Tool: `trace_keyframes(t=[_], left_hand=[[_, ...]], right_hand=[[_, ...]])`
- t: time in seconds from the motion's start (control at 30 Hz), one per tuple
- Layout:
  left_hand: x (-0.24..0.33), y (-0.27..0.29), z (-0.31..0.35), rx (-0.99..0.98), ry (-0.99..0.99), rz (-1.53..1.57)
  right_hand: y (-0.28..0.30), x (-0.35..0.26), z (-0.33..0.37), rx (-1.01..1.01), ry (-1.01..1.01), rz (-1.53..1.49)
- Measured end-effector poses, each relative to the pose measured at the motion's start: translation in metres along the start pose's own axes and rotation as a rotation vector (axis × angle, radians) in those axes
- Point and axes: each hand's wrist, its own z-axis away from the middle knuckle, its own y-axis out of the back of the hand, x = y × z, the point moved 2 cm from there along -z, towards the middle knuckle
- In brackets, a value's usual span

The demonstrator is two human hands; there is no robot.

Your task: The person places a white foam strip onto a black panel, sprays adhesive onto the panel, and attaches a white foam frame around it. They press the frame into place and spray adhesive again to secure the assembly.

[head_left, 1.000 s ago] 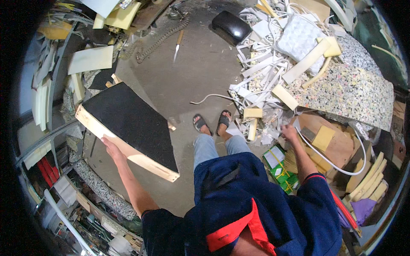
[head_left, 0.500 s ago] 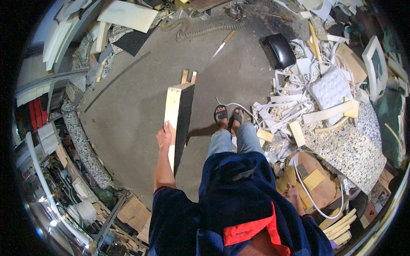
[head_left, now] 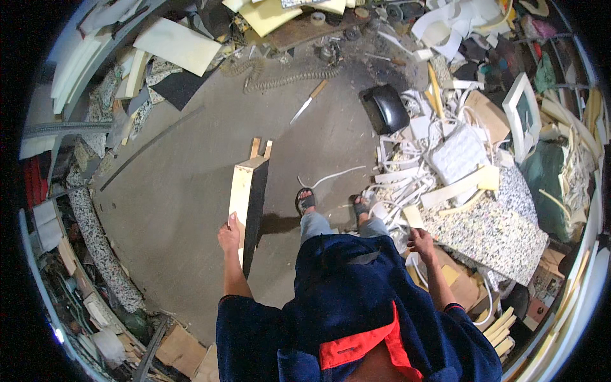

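My left hand (head_left: 229, 233) grips the near part of a long foam-padded wooden frame (head_left: 240, 191). Pale yellow foam covers its edge, its right side is black, and two short wooden bars stick out at the far end. Over to the right, my right hand (head_left: 420, 243) is held with curled fingers above the edge of the scrap heap. Whatever it may hold is hidden. Close to that hand lie a white flexible strip (head_left: 489, 299), a pale foam piece (head_left: 414, 216) and a speckled foam sheet (head_left: 490, 229).
A knife (head_left: 309, 100) with a wooden handle lies on the floor ahead, below a coiled hose (head_left: 280, 84). A shiny black padded part (head_left: 389, 109) sits beside the heap of white strips (head_left: 407, 159). A speckled foam roll (head_left: 95, 235) runs along the left.
My right hand has risen from the scraps, moving forward and left. The frame stays in my left hand. My feet have stepped apart, and the view has shifted.
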Motion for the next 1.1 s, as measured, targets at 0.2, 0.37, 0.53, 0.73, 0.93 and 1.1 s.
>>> trace_keyframes(t=[0.2,0.37,0.53,0.73,0.93,1.1], left_hand=[[0.011,-0.008,0.019,-0.086,0.100,-0.004],[0.035,-0.009,0.028,-0.112,0.068,0.065],[0.093,-0.008,0.045,0.002,0.110,0.043],[0.190,-0.028,0.036,0.120,-0.014,-0.210],[0.297,-0.058,0.010,-0.001,0.334,0.003],[0.342,-0.101,0.037,0.084,0.492,0.164]], right_hand=[[-0.014,-0.063,-0.029,-0.090,0.208,0.410],[-0.022,-0.109,-0.072,-0.061,0.603,0.606],[-0.019,-0.177,-0.132,-0.181,0.716,0.662],[-0.008,-0.291,-0.251,-0.372,0.755,0.847],[0.042,-0.445,-0.358,-0.656,1.019,1.000],[0.073,-0.479,-0.404,-0.842,0.934,1.155]])
